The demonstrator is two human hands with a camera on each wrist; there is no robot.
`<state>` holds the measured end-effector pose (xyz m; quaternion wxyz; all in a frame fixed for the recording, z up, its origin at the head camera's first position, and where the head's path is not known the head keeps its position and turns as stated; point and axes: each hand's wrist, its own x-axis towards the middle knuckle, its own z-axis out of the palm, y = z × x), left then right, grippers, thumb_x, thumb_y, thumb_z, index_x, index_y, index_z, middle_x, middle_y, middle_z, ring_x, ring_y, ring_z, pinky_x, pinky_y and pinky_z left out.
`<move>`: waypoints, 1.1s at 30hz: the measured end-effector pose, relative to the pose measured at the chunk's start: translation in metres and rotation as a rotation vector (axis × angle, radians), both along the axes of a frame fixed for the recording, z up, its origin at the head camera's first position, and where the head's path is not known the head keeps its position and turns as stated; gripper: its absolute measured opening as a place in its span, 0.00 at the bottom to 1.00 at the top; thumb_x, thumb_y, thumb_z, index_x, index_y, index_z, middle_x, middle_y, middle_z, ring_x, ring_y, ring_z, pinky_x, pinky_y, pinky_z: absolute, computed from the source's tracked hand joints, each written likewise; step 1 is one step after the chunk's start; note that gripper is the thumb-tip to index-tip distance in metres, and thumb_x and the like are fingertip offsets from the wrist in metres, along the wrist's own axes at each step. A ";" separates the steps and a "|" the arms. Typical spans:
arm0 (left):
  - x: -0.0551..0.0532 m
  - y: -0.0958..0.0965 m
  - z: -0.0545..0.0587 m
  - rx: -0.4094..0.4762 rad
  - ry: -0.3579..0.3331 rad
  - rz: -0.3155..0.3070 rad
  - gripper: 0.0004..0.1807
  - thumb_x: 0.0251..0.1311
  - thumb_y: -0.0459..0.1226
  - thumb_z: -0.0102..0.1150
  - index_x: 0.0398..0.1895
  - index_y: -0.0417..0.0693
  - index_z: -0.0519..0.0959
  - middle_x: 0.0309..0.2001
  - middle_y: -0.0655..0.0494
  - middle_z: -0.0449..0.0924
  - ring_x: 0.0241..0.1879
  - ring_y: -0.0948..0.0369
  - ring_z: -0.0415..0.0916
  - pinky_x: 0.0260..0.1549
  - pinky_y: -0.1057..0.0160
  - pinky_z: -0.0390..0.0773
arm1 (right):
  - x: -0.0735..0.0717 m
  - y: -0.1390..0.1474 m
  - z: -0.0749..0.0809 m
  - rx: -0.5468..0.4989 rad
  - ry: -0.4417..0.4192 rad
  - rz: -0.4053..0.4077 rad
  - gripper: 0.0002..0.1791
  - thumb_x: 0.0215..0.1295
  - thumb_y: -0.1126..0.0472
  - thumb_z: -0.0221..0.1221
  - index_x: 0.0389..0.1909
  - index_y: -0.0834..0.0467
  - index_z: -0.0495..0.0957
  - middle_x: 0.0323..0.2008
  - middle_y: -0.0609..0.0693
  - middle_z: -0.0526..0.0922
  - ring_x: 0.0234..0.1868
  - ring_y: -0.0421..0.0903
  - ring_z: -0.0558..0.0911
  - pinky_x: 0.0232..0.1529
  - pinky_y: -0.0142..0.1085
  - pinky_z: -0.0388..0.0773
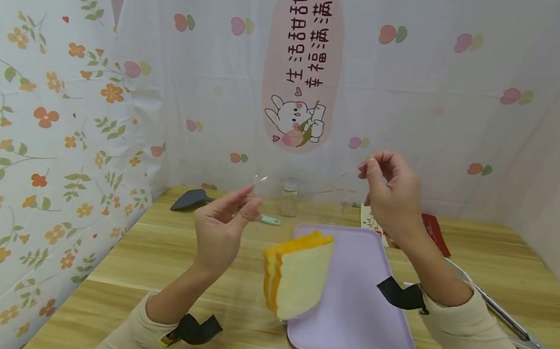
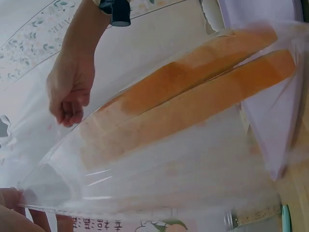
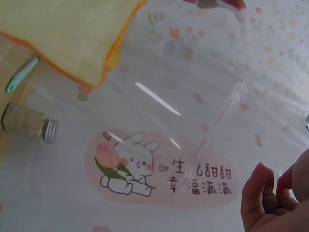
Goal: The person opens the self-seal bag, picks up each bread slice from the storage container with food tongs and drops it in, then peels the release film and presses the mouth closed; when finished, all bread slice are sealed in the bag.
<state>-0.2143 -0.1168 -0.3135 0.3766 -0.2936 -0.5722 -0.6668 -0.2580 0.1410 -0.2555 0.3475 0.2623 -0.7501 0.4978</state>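
Bread slices (image 1: 302,280), pale with orange-brown crusts, hang upright in a clear plastic bag (image 3: 159,99) that is hard to make out in the head view. With fingertips and thumb my left hand (image 1: 222,230) pinches the bag's upper edge on the left. On the other side and higher up, my right hand (image 1: 393,196) pinches the edge between thumb and fingers. Crusts of two slices (image 2: 193,111) show through the film in the left wrist view. Below and to the right of the bread lies a lilac tray (image 1: 352,310) on the wooden table.
Behind the left hand lies a dark spatula (image 1: 191,200) with a mint handle end (image 1: 270,220). A small lidded glass jar (image 1: 288,200) stands at the back. Metal tongs (image 1: 511,323) lie at the right, near a red packet (image 1: 435,235) partly behind the right arm.
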 end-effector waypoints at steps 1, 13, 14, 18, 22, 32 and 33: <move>0.000 0.000 0.000 0.011 -0.005 0.003 0.14 0.58 0.21 0.63 0.47 0.20 0.79 0.33 0.60 0.86 0.26 0.66 0.81 0.33 0.66 0.83 | 0.000 0.005 -0.001 -0.003 -0.034 0.004 0.10 0.76 0.65 0.50 0.43 0.70 0.72 0.34 0.55 0.79 0.27 0.37 0.76 0.19 0.26 0.75; 0.000 -0.003 0.002 0.133 -0.031 -0.060 0.16 0.58 0.28 0.68 0.49 0.29 0.82 0.34 0.57 0.88 0.28 0.63 0.84 0.31 0.62 0.84 | -0.009 0.081 -0.009 -0.254 -0.218 -0.085 0.08 0.77 0.56 0.49 0.43 0.56 0.74 0.36 0.45 0.80 0.35 0.37 0.82 0.21 0.26 0.77; 0.000 -0.003 0.003 0.143 -0.036 -0.069 0.16 0.58 0.29 0.68 0.49 0.32 0.83 0.35 0.57 0.88 0.28 0.62 0.84 0.31 0.62 0.84 | -0.010 0.087 -0.010 -0.276 -0.234 -0.087 0.09 0.77 0.55 0.49 0.43 0.56 0.74 0.36 0.45 0.79 0.35 0.37 0.82 0.21 0.25 0.77; 0.002 -0.004 0.003 0.183 -0.044 -0.091 0.15 0.59 0.31 0.68 0.49 0.36 0.84 0.36 0.56 0.88 0.29 0.62 0.84 0.27 0.61 0.84 | -0.011 0.108 -0.014 -0.420 -0.268 -0.055 0.08 0.76 0.56 0.51 0.42 0.56 0.74 0.35 0.47 0.78 0.34 0.36 0.82 0.19 0.25 0.76; 0.002 -0.002 0.004 0.203 -0.041 -0.103 0.14 0.59 0.31 0.68 0.48 0.38 0.84 0.36 0.55 0.88 0.29 0.62 0.85 0.24 0.62 0.83 | -0.008 0.130 -0.020 -0.537 -0.310 -0.040 0.08 0.74 0.57 0.53 0.41 0.59 0.73 0.34 0.47 0.78 0.30 0.35 0.82 0.17 0.25 0.75; 0.002 0.000 0.008 0.215 0.011 -0.124 0.13 0.59 0.31 0.68 0.47 0.39 0.85 0.36 0.54 0.88 0.30 0.62 0.85 0.23 0.63 0.83 | -0.019 0.184 -0.052 -0.230 -0.612 -0.236 0.14 0.78 0.56 0.45 0.44 0.63 0.71 0.29 0.36 0.76 0.26 0.30 0.80 0.21 0.28 0.78; 0.002 0.000 0.008 0.219 0.016 -0.129 0.13 0.59 0.31 0.68 0.47 0.39 0.85 0.36 0.53 0.88 0.30 0.62 0.85 0.22 0.63 0.82 | -0.020 0.189 -0.057 -0.191 -0.642 -0.245 0.16 0.78 0.55 0.45 0.45 0.65 0.71 0.28 0.34 0.76 0.26 0.30 0.81 0.21 0.29 0.79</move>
